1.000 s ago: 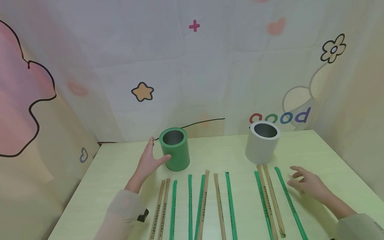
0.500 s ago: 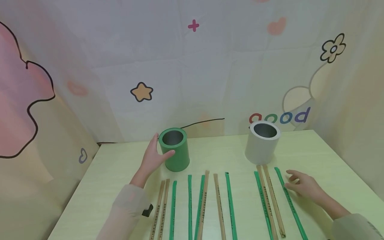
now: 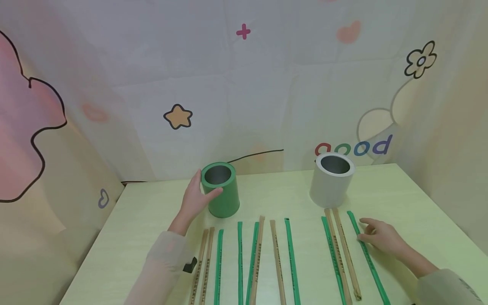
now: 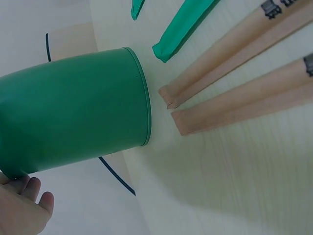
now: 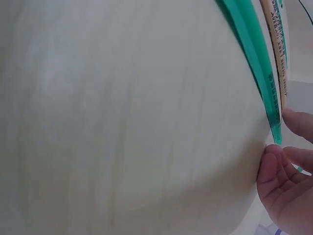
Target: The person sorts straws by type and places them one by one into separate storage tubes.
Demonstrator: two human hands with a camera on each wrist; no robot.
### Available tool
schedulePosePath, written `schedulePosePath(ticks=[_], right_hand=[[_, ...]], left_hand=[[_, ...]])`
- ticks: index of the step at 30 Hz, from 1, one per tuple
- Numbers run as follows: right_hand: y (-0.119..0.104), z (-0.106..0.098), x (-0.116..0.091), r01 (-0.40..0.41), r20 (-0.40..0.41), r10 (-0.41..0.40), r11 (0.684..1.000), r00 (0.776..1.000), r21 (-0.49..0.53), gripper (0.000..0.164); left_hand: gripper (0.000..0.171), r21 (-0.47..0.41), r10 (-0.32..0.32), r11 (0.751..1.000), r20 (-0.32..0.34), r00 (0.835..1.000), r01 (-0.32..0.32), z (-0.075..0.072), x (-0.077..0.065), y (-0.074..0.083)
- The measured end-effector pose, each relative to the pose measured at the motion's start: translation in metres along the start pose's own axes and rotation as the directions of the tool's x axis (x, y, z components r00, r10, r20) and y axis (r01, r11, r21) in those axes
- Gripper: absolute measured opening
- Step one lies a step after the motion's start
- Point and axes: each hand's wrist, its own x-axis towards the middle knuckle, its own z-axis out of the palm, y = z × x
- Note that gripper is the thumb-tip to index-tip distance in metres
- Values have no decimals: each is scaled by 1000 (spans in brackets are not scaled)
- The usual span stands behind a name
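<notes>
On a pale wood-grained surface (image 3: 106, 258), the left hand (image 3: 193, 202) curves its fingers round a smooth green cylinder (image 3: 225, 202); the right hand (image 3: 383, 238), fingers parted, is at a slim green strip (image 3: 369, 256).

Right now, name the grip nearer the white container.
Right. The right grip is in front of the white container, rightward; the left grip is far left, at the green container.
</notes>
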Motion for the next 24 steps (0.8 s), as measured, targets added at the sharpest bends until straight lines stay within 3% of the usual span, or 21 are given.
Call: schedulePosePath(ticks=[11, 24], right_hand=[[-6, -1, -2, -10, 27, 10, 1000, 1000, -7, 58], [-8, 3, -2, -55, 7, 55, 998, 998, 29, 46]], left_hand=[[98, -3, -21, 1000, -11, 1000, 21, 3, 3, -1], [98, -26, -36, 999, -18, 999, 35, 4, 3, -2]])
